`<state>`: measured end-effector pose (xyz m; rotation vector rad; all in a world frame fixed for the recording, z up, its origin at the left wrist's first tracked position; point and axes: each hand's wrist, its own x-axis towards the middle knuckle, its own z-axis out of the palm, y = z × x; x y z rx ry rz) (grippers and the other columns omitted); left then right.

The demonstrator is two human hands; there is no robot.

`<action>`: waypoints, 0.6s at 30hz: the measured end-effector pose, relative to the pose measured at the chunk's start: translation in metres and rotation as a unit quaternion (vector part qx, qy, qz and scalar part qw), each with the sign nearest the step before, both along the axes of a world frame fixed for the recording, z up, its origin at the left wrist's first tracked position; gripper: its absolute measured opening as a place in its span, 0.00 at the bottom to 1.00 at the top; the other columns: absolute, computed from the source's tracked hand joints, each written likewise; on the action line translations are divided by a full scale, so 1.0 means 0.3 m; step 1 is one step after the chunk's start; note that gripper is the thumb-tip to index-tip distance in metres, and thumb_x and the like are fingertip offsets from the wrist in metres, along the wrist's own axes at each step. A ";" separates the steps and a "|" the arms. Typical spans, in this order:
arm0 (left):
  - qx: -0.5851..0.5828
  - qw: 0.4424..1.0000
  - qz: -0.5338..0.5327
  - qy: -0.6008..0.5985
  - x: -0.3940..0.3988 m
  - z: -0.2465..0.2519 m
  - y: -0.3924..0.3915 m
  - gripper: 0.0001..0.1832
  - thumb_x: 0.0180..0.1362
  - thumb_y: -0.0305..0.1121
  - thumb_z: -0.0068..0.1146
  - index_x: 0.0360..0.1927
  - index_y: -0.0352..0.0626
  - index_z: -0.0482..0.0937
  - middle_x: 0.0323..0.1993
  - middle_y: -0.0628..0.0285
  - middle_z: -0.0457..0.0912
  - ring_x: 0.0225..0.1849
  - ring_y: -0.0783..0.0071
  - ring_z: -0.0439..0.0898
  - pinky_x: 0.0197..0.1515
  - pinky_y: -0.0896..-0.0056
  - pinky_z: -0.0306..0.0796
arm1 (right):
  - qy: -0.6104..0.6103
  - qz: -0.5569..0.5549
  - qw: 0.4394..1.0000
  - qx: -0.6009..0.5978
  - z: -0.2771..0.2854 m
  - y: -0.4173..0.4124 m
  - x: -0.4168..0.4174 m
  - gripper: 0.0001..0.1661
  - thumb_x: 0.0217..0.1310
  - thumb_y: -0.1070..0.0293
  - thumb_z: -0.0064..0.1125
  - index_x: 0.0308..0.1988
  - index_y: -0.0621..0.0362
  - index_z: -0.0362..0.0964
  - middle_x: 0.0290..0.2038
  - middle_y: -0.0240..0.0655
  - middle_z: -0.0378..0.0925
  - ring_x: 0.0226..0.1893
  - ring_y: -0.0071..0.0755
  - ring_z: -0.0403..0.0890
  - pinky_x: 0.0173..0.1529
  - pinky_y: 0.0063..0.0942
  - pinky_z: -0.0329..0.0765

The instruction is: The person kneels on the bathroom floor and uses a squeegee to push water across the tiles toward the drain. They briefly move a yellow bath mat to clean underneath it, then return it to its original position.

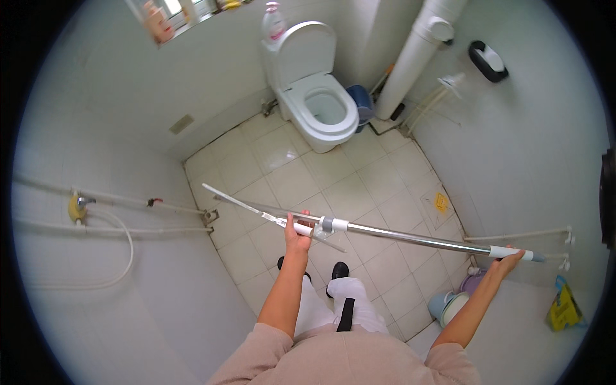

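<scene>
A telescopic metal pole (418,239) with white and grey plastic fittings lies nearly level across my view, above the tiled floor. My right hand (510,261) grips the white sleeve at its far right end. At the pole's left end, my left hand (298,236) is closed around the white plastic joint (303,229). From there a thin white bar (231,196) slants up to the left, and thinner rods spread behind the hand. What kind of tool head this is, I cannot tell.
A white toilet (329,106) with its lid up stands ahead, beside a blue bin (361,103). Pipes with a yellow-based tap (77,208) run along the left wall. A yellow floor drain (441,202) is at the right; buckets (447,307) stand near my right arm.
</scene>
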<state>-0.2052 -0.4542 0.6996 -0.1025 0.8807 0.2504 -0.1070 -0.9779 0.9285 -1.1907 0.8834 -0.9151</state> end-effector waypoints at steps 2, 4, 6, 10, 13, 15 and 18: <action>0.018 0.999 0.031 -0.020 0.130 0.053 -0.117 0.14 0.58 0.40 0.49 0.44 0.48 0.64 0.42 0.58 0.73 0.45 0.64 0.75 0.50 0.51 0.67 | 0.005 -0.018 0.999 0.031 -0.142 -0.186 0.027 0.29 0.61 0.43 0.39 0.41 0.60 0.61 0.33 0.38 0.69 0.32 0.33 0.72 0.39 0.32 0.73; 0.024 0.998 0.045 -0.031 0.164 0.064 -0.200 0.08 0.59 0.39 0.47 0.38 0.49 0.67 0.35 0.63 0.75 0.41 0.70 0.76 0.49 0.52 0.68 | 0.080 0.075 0.992 0.063 -0.269 -0.352 -0.034 0.28 0.61 0.42 0.39 0.40 0.59 0.63 0.28 0.35 0.69 0.28 0.34 0.72 0.35 0.31 0.73; 0.036 0.996 0.036 -0.075 0.193 0.030 -0.253 0.07 0.59 0.39 0.48 0.34 0.49 0.69 0.32 0.65 0.75 0.38 0.72 0.76 0.49 0.53 0.68 | 0.194 0.155 0.967 0.059 -0.337 -0.469 -0.097 0.27 0.60 0.43 0.40 0.36 0.59 0.65 0.23 0.35 0.70 0.24 0.35 0.73 0.31 0.32 0.72; 0.079 0.994 0.003 -0.071 0.155 0.127 -0.229 0.06 0.57 0.38 0.50 0.30 0.49 0.70 0.27 0.67 0.75 0.33 0.74 0.76 0.47 0.56 0.69 | 0.525 0.217 0.751 -0.337 -0.345 -0.280 -0.324 0.28 0.59 0.46 0.44 0.25 0.63 0.67 0.17 0.39 0.70 0.22 0.44 0.73 0.28 0.40 0.70; 0.096 0.992 -0.033 -0.076 0.167 0.188 -0.266 0.06 0.56 0.37 0.52 0.31 0.49 0.70 0.27 0.68 0.75 0.32 0.74 0.75 0.47 0.56 0.69 | 0.413 0.340 0.693 -0.484 -0.289 0.054 -0.345 0.18 0.57 0.56 0.49 0.26 0.60 0.70 0.18 0.44 0.69 0.21 0.49 0.70 0.32 0.40 0.70; 0.096 0.991 -0.065 -0.067 0.153 0.245 -0.281 0.06 0.56 0.36 0.53 0.32 0.50 0.70 0.28 0.68 0.75 0.33 0.75 0.75 0.47 0.56 0.69 | 0.321 0.437 0.666 -0.513 -0.225 0.380 -0.319 0.21 0.46 0.59 0.60 0.38 0.62 0.71 0.36 0.43 0.71 0.41 0.47 0.70 0.44 0.38 0.68; 0.125 0.982 -0.102 -0.098 0.138 0.309 -0.318 0.09 0.54 0.36 0.56 0.34 0.49 0.69 0.29 0.69 0.74 0.36 0.76 0.74 0.47 0.58 0.69 | 0.133 0.571 0.599 -0.545 -0.255 0.716 -0.266 0.28 0.46 0.51 0.59 0.43 0.59 0.67 0.40 0.42 0.71 0.44 0.47 0.69 0.47 0.37 0.67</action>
